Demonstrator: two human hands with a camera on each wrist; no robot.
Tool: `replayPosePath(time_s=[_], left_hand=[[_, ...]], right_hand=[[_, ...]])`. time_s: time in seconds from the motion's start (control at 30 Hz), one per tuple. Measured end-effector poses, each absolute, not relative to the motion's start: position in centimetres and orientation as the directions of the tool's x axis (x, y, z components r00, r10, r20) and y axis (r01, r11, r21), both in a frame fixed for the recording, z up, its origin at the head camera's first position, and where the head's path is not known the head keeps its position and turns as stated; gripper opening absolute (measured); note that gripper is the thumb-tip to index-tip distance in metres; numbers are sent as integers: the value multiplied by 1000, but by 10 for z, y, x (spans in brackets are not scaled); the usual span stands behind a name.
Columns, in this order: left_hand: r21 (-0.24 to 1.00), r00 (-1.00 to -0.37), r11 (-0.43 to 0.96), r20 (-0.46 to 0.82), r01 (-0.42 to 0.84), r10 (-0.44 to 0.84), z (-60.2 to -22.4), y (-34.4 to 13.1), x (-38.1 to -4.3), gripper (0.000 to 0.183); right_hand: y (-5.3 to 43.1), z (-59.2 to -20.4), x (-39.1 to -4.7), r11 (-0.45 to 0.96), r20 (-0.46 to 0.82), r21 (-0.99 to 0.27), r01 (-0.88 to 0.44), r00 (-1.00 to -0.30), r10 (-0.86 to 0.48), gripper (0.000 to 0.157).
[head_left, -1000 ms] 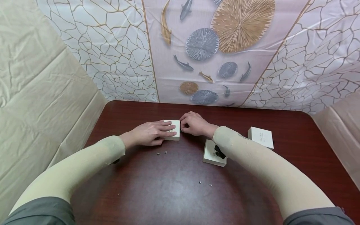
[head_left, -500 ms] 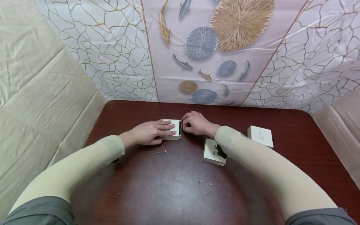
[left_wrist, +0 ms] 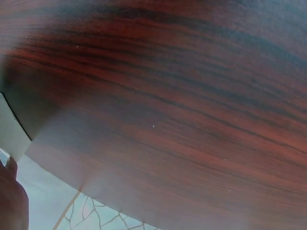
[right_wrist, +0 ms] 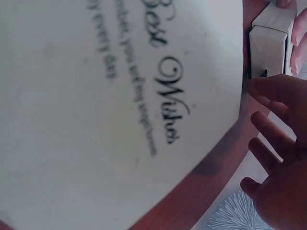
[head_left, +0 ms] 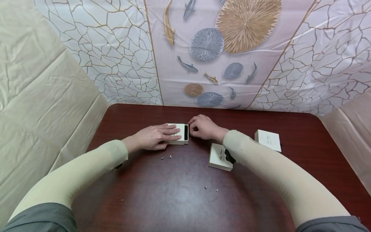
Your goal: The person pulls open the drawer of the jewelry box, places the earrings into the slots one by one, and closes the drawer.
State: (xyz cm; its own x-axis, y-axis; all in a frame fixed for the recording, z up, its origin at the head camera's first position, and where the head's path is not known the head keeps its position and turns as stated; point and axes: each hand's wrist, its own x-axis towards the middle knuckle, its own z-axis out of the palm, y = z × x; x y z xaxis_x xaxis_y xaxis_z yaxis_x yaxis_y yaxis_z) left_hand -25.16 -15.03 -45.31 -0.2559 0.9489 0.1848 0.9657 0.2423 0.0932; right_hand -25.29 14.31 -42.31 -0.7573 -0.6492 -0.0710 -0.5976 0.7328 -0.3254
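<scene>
A small white drawer-style box [head_left: 182, 127] lies toward the back of the table, left of centre, with its black-lined inner tray [head_left: 186, 132] slid partway out on the right. My left hand [head_left: 156, 137] rests across the box top, fingers extended and spread. At the tray's end, my right hand [head_left: 205, 127] pinches a small dark pull tab [right_wrist: 264, 73] between thumb and index finger; the other fingers stay loosely bent. Whatever the tray holds cannot be made out. In the left wrist view only a pale box corner [left_wrist: 12, 127] and part of a hand show.
A second white box [head_left: 218, 158] with "Best Wishes" lettering sits under my right wrist. Farther right is a third white box [head_left: 268, 140]. Tiny metallic pieces [head_left: 166, 157] lie in front of the first box, and more small pieces [head_left: 211, 188] lie nearer. Patterned cloth [head_left: 121, 48] hangs behind.
The inner tray has slid rightward out of the box sleeve, exposing its black inside. My right hand has shifted slightly right with it; my left hand has stayed on the box.
</scene>
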Motion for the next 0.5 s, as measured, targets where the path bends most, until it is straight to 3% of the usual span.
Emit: replayPosePath(time_s=[0.5], left_hand=[[78,-240,228,209,970,948,-454,-150,-251,55]], right_hand=[[151,-419,-248,739,-76,-332,-586,-764,-640,21]])
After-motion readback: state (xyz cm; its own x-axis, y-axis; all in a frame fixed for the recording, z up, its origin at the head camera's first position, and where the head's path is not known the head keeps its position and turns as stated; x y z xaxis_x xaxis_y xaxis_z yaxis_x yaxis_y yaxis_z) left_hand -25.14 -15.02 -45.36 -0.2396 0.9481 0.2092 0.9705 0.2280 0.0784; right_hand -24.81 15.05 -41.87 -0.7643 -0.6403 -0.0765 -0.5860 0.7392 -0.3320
